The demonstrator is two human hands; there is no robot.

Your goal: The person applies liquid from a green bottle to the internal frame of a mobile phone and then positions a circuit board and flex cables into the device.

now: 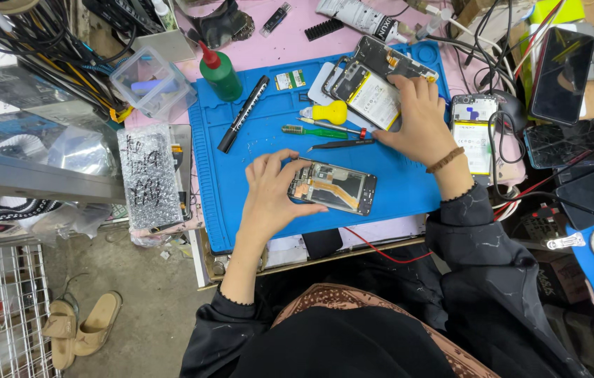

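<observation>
My left hand (272,192) grips the left end of an opened phone frame (335,187) with its circuit board and flex cable showing, lying on the blue work mat (241,203). My right hand (419,115) rests on a second opened phone (367,87) with a white battery, near the mat's far edge. Between the two phones lie a green-handled screwdriver (314,131), black tweezers (342,145) and a yellow pry tool (330,112). A brown bead bracelet circles my right wrist.
A green squeeze bottle (220,73) and a black pen-shaped tool (243,113) sit at the mat's left. A clear plastic box (151,85), a foil bag (148,178), tangled cables and several phones (563,73) crowd the sides. Sandals (80,329) lie on the floor.
</observation>
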